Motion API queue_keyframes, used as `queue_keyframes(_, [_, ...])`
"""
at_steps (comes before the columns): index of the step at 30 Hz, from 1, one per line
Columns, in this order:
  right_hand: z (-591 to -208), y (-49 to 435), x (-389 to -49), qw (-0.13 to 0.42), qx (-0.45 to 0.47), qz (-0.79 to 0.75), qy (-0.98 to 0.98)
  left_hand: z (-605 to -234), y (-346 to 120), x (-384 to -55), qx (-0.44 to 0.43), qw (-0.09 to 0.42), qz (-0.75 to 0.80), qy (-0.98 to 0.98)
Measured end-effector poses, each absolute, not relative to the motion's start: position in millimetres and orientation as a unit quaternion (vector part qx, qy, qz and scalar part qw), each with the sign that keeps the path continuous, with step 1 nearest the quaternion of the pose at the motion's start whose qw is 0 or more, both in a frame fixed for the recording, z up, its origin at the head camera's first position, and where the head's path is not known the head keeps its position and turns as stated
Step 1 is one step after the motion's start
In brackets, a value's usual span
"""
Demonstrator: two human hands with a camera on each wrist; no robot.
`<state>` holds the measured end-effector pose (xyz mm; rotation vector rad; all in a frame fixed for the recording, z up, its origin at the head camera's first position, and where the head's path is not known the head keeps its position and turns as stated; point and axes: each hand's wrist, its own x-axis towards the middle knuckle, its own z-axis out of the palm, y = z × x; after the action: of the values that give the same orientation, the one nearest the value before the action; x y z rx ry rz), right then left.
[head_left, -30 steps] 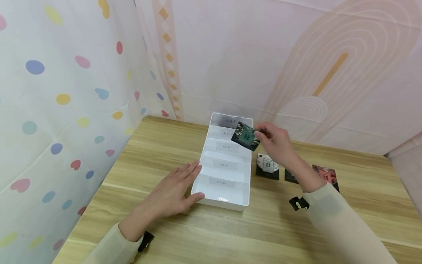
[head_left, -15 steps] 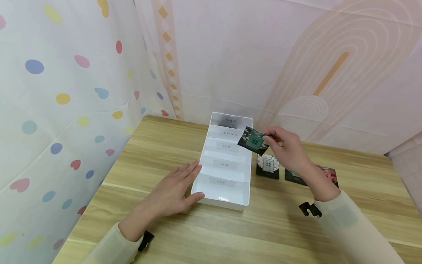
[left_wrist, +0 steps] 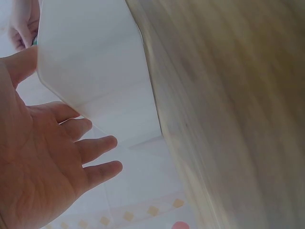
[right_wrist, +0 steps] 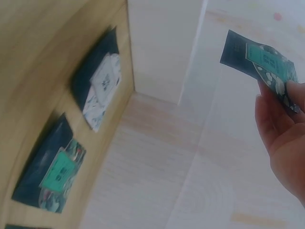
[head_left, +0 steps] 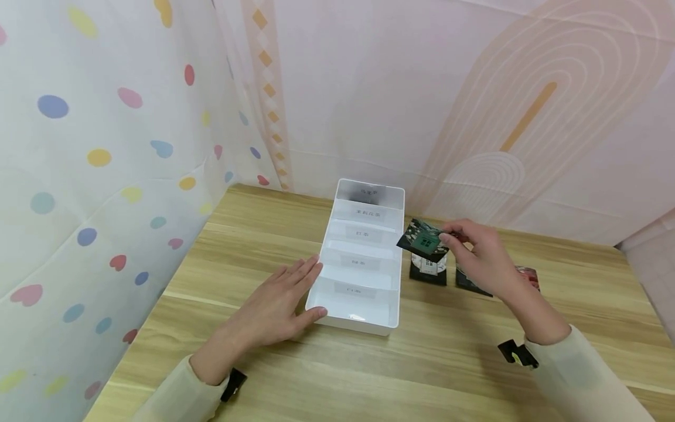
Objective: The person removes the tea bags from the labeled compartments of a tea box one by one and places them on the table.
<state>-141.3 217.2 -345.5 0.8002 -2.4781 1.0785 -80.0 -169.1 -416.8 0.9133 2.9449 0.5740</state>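
Note:
A white box (head_left: 392, 316) with a row of labelled compartments stands on the wooden table. My left hand (head_left: 279, 302) rests at its near left corner, fingers extended against the rim; the left wrist view shows that palm (left_wrist: 43, 152) with the fingers spread beside the box wall. Between thumb and fingers, my right hand (head_left: 485, 255) pinches a dark tea packet with a green label (head_left: 424, 241), held in the air just right of the box. Under it, partly covered, lies a white-patterned tea packet (head_left: 428, 274). The right wrist view shows the pinched packet (right_wrist: 259, 59) tilted.
A second green-labelled packet (right_wrist: 57, 171) lies to the right of the white one. Farther right is a red packet (head_left: 529, 275), partly hidden by my right arm. A pale patterned cloth (head_left: 358, 88) hangs behind the table, a dotted one (head_left: 116, 223) at the left.
My right hand has carried the green-labelled tea packet from above the box rightward and toward me, over the white packet. My left hand has stayed at the box corner.

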Motion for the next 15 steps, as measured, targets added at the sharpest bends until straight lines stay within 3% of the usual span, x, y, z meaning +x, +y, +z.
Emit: queue_keyframes(15, [-366, 243, -112, 0.128, 0.266, 0.343, -0.892, -418, -169, -81, 0.289, 0.006, 0.186, 0.939])
